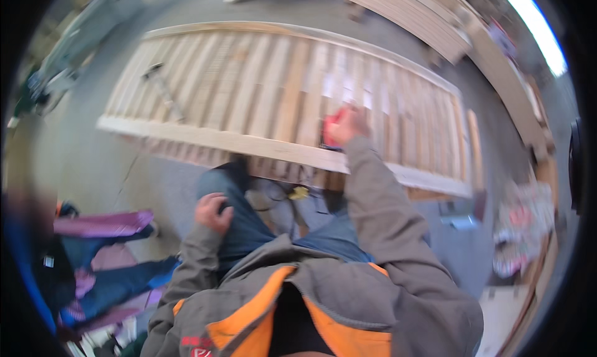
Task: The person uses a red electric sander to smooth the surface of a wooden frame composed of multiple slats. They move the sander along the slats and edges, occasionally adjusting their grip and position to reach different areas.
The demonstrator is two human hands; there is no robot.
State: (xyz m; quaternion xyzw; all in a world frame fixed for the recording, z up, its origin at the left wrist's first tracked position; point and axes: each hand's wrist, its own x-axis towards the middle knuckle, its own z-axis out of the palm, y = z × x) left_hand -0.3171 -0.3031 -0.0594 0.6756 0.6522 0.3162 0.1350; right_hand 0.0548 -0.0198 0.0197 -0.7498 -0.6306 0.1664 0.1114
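A hammer (pixel 163 91) lies far left of my right grip (pixel 346 126), which clasps a red tool (pixel 331 128) on the slatted panel (pixel 267 90); my left grip (pixel 213 212) rests curled on my knee (pixel 239 223).

Slatted panel (pixel 273 90) mostly bare — hammer-like tool (pixel 163 86) left.

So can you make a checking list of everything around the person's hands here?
Surface: grey concrete floor.
Job's things: long slatted wooden panel lying flat on the floor; red object, blurred, in the right hand.
Clutter: hammer on the slats; yellow item by the knees.
Grips: right hand closed on the red object; left hand resting on the thigh.
Cables: nothing seen.
Surroundings: stacked boards; another person's legs at left.
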